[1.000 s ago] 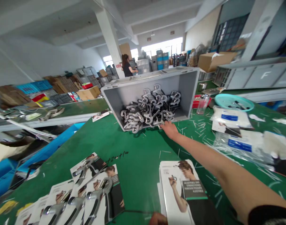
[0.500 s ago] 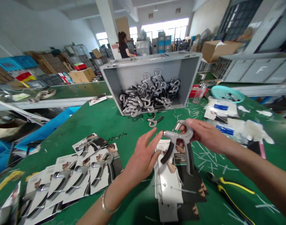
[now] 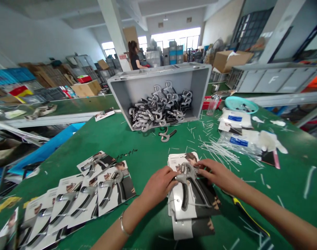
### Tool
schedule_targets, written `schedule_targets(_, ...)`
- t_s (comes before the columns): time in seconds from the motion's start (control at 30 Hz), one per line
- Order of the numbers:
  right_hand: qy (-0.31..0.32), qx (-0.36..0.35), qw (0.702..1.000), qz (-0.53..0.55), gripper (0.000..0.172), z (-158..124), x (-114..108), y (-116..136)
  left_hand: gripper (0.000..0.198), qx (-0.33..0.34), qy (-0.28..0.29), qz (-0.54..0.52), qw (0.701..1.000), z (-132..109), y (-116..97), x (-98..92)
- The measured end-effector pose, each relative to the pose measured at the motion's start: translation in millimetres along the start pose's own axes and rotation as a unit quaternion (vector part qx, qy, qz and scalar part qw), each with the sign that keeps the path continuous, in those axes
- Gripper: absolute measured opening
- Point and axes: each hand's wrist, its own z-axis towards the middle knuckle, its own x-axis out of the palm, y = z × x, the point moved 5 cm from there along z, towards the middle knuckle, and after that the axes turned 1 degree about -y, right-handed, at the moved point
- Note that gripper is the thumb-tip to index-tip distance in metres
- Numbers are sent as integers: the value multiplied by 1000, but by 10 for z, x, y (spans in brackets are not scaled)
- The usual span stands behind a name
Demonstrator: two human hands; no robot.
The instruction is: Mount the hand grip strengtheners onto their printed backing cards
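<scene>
A grey-and-black hand grip strengthener [image 3: 186,178] lies over the top printed card [image 3: 179,208] of a small stack in front of me. My left hand [image 3: 160,182] pinches its left side, by the metal adjusting knob. On the other side, my right hand [image 3: 213,172] has its fingers at the curved top of the strengthener. Part of a thin white tie [image 3: 204,205] shows across the lower card. Further left, several cards [image 3: 114,187] carrying strengtheners lie overlapped in a row. One loose strengthener [image 3: 166,134] sits on the table beyond the stack.
A grey crate [image 3: 158,69] on its side holds a heap of strengtheners. White ties [image 3: 221,151] lie scattered to the right, near plastic bags [image 3: 239,142]. Yellow-handled pliers [image 3: 248,215] lie partly under my right forearm. A person [image 3: 135,57] stands in the background.
The strengthener has come down from above the cards onto the top one, with both hands following. My left hand has closed on its knob side. The view has shifted slightly.
</scene>
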Motion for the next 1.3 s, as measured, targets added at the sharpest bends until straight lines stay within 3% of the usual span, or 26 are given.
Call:
schedule_targets(0.07,-86,-52,987,-123,24,-215,-20,59,29,8,-1,-26,1000,-43,2,-9)
schedule_targets(0.1,-100,-73,982,-143,22,-330,10,101,30,6,-9,-47,999,-45,16,-27)
schedule_targets(0.27,-18,-138,983,-118,22,-687,371,327,29,-31,-98,-130,986,190,86,-99)
schedule_targets(0.47,-62,-143,982,-106,12,-535,523,330,14,9,-90,-198,976,476,-151,43)
schedule_targets(0.57,-60,-156,981,-103,14,-496,492,343,6,-16,-109,-218,970,410,-202,88)
schedule_targets(0.77,-29,-155,978,-134,15,-528,490,426,9,-47,-154,-217,963,275,-197,114)
schedule_targets(0.9,-68,-133,981,-121,10,-450,522,345,9,-6,-134,-186,973,286,-263,112)
schedule_targets(1.13,-174,-98,978,54,11,-331,452,128,8,21,-149,-175,973,265,-253,190)
schedule_targets(1.3,-141,-80,986,26,20,-334,477,107,7,-2,-174,-245,954,261,-212,222)
